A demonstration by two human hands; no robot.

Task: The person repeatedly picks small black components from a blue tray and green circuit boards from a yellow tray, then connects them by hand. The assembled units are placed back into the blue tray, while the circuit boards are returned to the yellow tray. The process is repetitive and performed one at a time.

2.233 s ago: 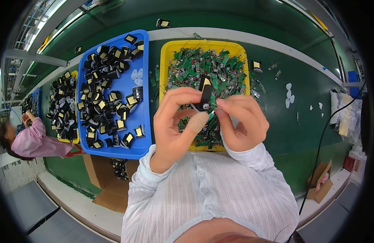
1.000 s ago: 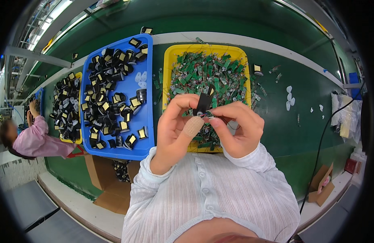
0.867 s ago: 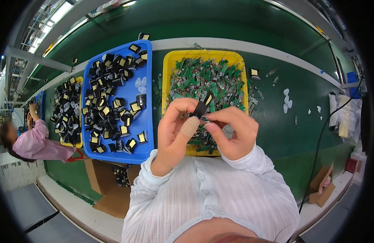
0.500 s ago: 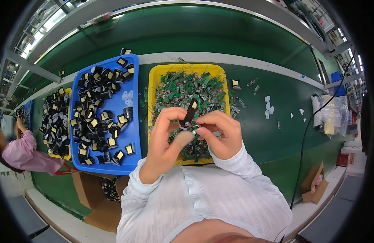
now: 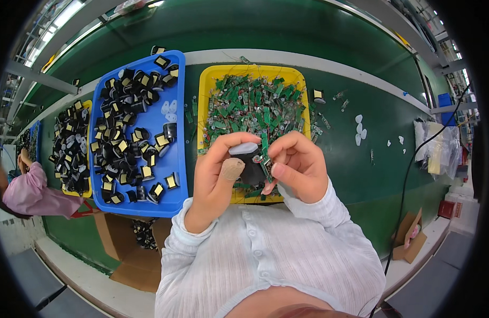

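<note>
My left hand (image 5: 206, 183), its thumb tip wrapped in a tan cover, grips a black plastic housing (image 5: 251, 174) with a pale grey rounded end piece. Pinched in the fingers of my right hand (image 5: 304, 168) is a small green circuit board (image 5: 265, 150), held against the housing's right side. Whether the board sits inside the housing I cannot tell. Both hands are over the near part of a yellow tray (image 5: 203, 87) heaped with similar boards and thin wires.
Left of the yellow tray lies a blue tray (image 5: 176, 199) of black housings. Beyond it are another yellow tray (image 5: 88, 108) and a co-worker in a pink sleeve (image 5: 35, 183). Several white pieces (image 5: 359, 128), a lone housing (image 5: 318, 96) and plastic bags (image 5: 434, 146) lie to the right.
The black housing has turned in my left hand, so its grey end piece now shows. The green board has come up beside it in my right fingers. The view has shifted slightly.
</note>
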